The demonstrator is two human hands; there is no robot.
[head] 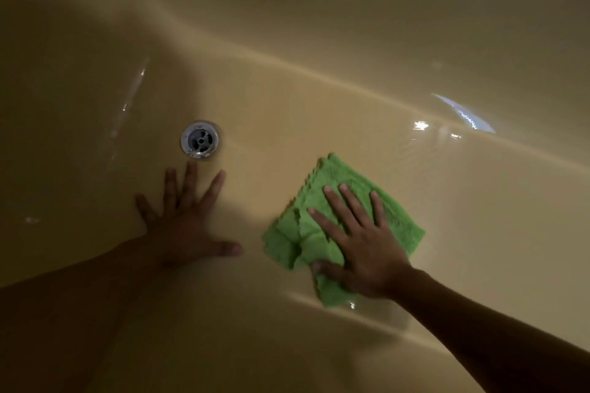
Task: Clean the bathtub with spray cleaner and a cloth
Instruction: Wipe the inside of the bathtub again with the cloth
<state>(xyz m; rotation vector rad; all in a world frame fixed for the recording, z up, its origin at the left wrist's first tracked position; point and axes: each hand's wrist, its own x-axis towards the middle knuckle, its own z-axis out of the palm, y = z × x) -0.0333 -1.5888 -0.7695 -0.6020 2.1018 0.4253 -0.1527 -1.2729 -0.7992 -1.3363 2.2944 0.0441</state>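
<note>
The green microfibre cloth [341, 226] lies flat on the bathtub floor [287, 124], pinned under the right hand [360, 242], whose fingers are spread straight on top. The left hand [185, 220] presses flat and empty on the floor beside it. The drain [200, 139] lies ahead-left of the cloth, nearer the left hand, so a wipe toward it likely runs diagonally.

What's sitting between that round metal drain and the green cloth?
Nothing: in the head view, only bare beige bathtub floor separates the round metal drain from the folded green cloth.
</note>
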